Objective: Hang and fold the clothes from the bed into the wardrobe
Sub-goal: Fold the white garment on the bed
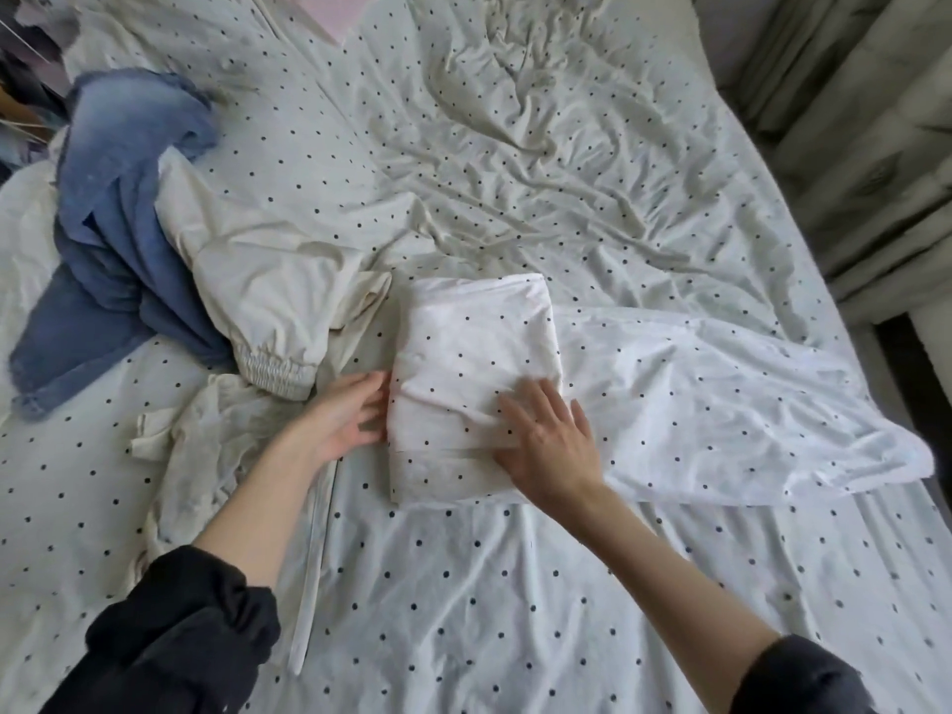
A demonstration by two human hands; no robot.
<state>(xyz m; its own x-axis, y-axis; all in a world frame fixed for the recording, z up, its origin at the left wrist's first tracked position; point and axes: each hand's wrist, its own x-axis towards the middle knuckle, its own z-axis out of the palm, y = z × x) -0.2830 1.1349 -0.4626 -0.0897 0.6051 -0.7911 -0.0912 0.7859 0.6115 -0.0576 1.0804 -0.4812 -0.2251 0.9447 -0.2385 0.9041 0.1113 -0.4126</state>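
A white dotted garment (474,353) is lying on the bed (515,584), near its middle and just ahead of the person. Its left part is folded into a thick oblong whose long axis is running away from the person, slightly tilted left at the far end. The unfolded remainder (721,404) is trailing off to the right across the bed, so the garment as a whole is stretching left to right, its loose end pointing toward the bed's right edge.

The right hand (548,440) is lying flat on the near right part of the folded oblong, fingers straight and spread, pressing the cloth down. The left hand (350,420) is resting against the oblong's left edge, palm turned toward it, fingers straight and touching the fold; whether the fingertips are slipping under the cloth is hard to tell.

Left of the fold, a cream garment (268,280) with an elastic cuff is lying crumpled, touching or nearly touching the fold's far left corner. A blue denim piece (118,239) is lying partly beneath it, farther left. The garment's dots are matching those on the sheet, so its edges are hard to follow where the thin cloth is lying flat. A clutter of items at the upper left corner is cut off by the frame and cannot be made out. Grey curtains (876,146) are hanging along the right side.
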